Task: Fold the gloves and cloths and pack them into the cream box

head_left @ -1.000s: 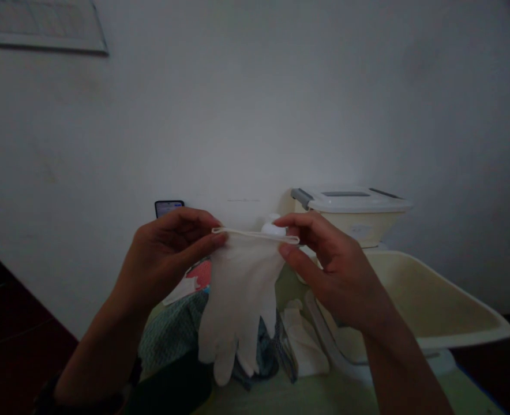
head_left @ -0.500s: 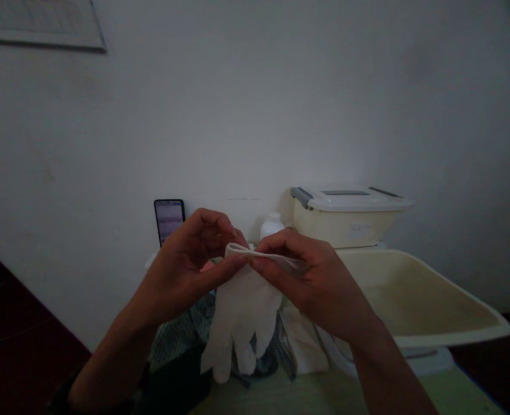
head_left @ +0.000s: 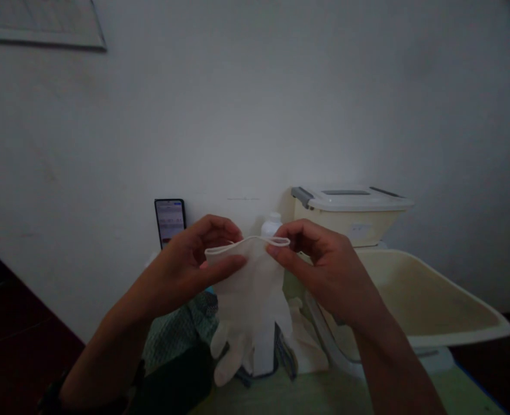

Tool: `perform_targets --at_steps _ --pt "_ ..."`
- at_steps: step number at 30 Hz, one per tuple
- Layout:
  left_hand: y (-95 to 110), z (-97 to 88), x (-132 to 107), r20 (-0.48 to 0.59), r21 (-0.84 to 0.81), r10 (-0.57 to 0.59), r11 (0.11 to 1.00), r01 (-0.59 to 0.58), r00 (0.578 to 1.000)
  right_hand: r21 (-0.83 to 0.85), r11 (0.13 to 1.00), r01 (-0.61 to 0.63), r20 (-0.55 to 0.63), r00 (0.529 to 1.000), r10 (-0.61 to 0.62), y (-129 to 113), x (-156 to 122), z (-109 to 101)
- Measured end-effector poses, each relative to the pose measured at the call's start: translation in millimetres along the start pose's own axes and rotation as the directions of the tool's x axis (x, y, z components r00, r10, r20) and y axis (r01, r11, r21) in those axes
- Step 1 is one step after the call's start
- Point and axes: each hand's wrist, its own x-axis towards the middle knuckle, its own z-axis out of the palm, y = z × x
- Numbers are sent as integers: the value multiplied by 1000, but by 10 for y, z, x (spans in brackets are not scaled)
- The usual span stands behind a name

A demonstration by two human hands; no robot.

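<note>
A white cloth glove hangs fingers down between my two hands, its cuff edge at the top. My left hand pinches the left part of the cuff, thumb in front and fingers behind. On the right part of the cuff, my right hand grips with thumb and fingertips. Behind and below the glove lies green-blue patterned cloth. Another white piece of fabric rests on the table to the right, partly hidden by the glove.
A phone leans against the wall at the left. Behind my hands stands a white bottle. To the right are a lidded cream storage box and a large open cream basin. The greenish tabletop shows in front.
My hands have moved apart, spreading the cuff that was bunched between them. The glove now hangs wider and flatter, its fingers shifted.
</note>
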Motion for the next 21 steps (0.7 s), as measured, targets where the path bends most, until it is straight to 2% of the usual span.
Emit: perform_targets --at_steps 3,6,10,13,17,21 --pt "13 49 8 43 113 -19 994 14 999 -21 1000 21 56 998 -19 -16 -5 14" --pt "17 52 0 31 115 -30 993 26 999 -12 999 38 93 995 -37 -13 2 -12" --pt "21 22 -11 -54 62 -44 997 48 998 62 997 55 151 987 -64 -3 11 -58" --pt "40 20 -7 -63 -12 -40 999 40 997 121 992 48 168 983 -68 -8 3 -70" --pt "63 22 -1 -21 -122 -28 992 26 999 188 982 -25 174 985 -8 -12 -10 -72" --pt "50 18 -11 -76 -171 -47 985 33 996 250 962 -108 192 980 59 -9 -9 -72"
